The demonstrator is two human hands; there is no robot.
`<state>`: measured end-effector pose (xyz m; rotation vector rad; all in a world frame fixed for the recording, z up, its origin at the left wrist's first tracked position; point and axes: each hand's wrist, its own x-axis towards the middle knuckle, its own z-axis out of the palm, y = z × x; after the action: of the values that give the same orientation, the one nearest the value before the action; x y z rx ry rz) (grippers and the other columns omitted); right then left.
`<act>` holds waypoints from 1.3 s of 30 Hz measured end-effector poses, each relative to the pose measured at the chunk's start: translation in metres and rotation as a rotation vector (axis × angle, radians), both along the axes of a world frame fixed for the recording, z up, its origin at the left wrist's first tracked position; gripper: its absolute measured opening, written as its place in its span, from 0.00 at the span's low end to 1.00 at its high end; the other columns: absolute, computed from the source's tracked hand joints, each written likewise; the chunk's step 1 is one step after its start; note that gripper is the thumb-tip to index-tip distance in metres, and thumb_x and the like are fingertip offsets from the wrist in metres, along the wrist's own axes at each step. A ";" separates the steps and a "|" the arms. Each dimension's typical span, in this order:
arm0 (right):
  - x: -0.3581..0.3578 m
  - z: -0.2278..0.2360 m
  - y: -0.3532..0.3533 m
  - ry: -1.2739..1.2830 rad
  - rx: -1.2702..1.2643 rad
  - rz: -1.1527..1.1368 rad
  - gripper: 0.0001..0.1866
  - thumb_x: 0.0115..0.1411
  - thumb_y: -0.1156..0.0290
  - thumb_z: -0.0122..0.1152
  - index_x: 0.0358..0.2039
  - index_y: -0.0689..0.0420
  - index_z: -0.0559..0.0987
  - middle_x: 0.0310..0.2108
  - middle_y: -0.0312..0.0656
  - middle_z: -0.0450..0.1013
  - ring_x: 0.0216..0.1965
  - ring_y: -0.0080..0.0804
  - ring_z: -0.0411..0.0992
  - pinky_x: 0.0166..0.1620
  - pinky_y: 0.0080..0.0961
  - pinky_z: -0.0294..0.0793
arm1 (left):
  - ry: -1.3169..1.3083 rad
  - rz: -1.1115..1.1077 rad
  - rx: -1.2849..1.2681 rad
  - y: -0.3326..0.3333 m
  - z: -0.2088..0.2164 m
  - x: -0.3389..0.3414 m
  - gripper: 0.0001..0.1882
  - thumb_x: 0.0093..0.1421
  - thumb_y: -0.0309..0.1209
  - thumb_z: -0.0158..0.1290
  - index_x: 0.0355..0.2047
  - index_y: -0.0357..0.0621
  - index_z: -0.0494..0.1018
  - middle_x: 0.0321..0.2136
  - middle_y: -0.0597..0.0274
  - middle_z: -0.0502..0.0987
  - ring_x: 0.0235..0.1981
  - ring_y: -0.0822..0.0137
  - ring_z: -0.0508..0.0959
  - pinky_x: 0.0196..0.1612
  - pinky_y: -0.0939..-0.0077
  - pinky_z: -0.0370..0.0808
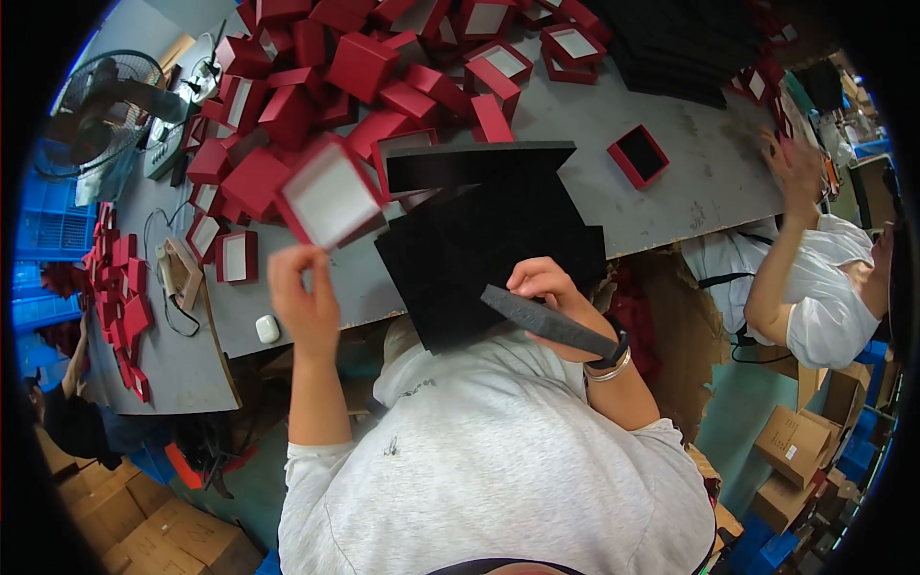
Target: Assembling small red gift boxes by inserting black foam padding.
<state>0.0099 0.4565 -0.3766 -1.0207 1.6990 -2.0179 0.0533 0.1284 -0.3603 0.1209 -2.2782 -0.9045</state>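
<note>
My left hand is closed, thumb and fingers pinched at the lower edge of a red box with a white inside. The box is tilted and smeared by motion above the table edge. My right hand grips a dark grey foam strip, held slantwise over my lap. Between my hands, black foam sheets lie over the table's front edge, and a thicker black foam slab rests at their far side. Farther right sits a red box with a black insert.
Red boxes are heaped across the back and left of the grey table. More black sheets are stacked at the back right. A fan stands far left, and a white earbud case near the edge. A co-worker works at right.
</note>
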 end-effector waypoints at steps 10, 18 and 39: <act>-0.004 0.019 0.000 -0.485 0.124 -0.467 0.34 0.61 0.80 0.62 0.64 0.62 0.58 0.39 0.40 0.74 0.31 0.20 0.73 0.31 0.16 0.74 | -0.122 -0.555 -0.151 0.097 -0.022 0.028 0.18 0.46 0.26 0.69 0.37 0.42 0.75 0.41 0.56 0.74 0.45 0.51 0.75 0.46 0.60 0.73; 0.023 0.027 -0.022 -0.201 0.667 -0.409 0.35 0.70 0.65 0.51 0.71 0.62 0.49 0.22 0.42 0.75 0.19 0.31 0.74 0.23 0.27 0.71 | -0.304 -0.497 -0.036 0.099 -0.035 0.011 0.62 0.39 0.33 0.75 0.69 0.41 0.48 0.65 0.42 0.59 0.65 0.44 0.62 0.65 0.55 0.62; 0.017 0.000 -0.036 0.749 0.894 -0.589 0.32 0.58 0.58 0.65 0.60 0.56 0.71 0.59 0.45 0.63 0.63 0.48 0.58 0.63 0.47 0.60 | -0.281 -0.408 -0.096 0.102 -0.035 0.013 0.54 0.40 0.40 0.74 0.65 0.40 0.59 0.59 0.48 0.64 0.58 0.47 0.67 0.60 0.55 0.66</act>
<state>0.0267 0.4204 -0.3764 -1.0320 3.1383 -0.7934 0.0667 0.2309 -0.3952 -0.2873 -2.6598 -1.0307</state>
